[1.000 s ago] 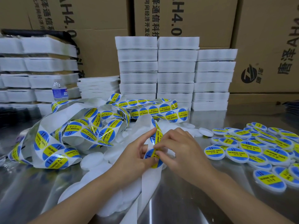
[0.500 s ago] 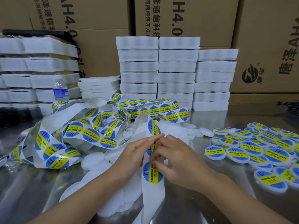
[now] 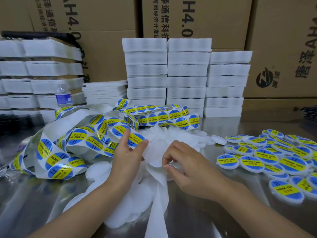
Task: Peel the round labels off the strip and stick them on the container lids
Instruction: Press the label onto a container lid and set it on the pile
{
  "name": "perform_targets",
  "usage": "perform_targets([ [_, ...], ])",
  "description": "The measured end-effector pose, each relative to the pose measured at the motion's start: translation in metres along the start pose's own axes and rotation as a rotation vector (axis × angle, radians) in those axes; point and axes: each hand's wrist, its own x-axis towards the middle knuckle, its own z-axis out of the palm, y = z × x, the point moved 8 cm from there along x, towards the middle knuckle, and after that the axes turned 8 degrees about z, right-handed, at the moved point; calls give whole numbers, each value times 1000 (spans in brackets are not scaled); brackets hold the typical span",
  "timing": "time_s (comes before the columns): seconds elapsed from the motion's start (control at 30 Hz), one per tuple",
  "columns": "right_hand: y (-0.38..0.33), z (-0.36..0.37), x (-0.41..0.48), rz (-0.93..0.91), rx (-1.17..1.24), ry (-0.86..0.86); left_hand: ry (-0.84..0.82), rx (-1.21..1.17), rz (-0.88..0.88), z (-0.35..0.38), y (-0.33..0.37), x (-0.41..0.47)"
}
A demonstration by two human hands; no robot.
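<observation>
Label strip [image 3: 135, 140] running leftward into heap from our left hand [image 3: 126, 156], which we are curling round it, thumb against fingers. Right hand [image 3: 187, 166], just beside, is pinching edge of white disc [image 3: 155, 159]; label-back or lid, we cannot tell. Bare lid [image 3: 97, 169] lying nearer left hand.

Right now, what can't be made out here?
Head view:
- Whether the white piece pinched by the right hand is lid or backing: the hand covers it.
- Label strip under the left hand: palm hides it.
- Labelled lids: pile cut by right edge.
- Water bottle print: too small.
</observation>
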Motion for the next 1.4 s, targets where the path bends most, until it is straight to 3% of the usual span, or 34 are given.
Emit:
perform_targets([
  [0.2, 43, -28, 5, 341, 428, 245, 57, -21, -47, -7, 4, 2],
  [0.3, 75, -35, 0, 589, 183, 287, 45, -28, -41, -5, 5, 1],
  [0.43, 98, -25, -10, 764, -241, -38, -4, -48, -33, 1, 7, -2],
  [0.57, 103, -3, -22, 784, -301, -362, -66, -4, 31, 6, 8, -3],
  [0.63, 102, 2, -24, 775, -313, -419, -74, -7, 54, 8, 9, -4],
  [0.83, 89, 0, -23, 719, -270, -419, -112, -71, 43, 12, 8, -6],
  [0.93, 85, -1, -23, 706, -259, -434, -149, 62, 121, 12, 16, -6],
  [1.0, 82, -3, -19, 702, -154, -412, -220, 126, 161, 17, 19, -8],
  [1.27, 72, -11, -4, 762, 421, -118, -510, 78, 15, 38, 6, -26],
  [1.4, 70, -7, -3, 750, 598, -103, -625, 24, 37, 48, 7, -32],
])
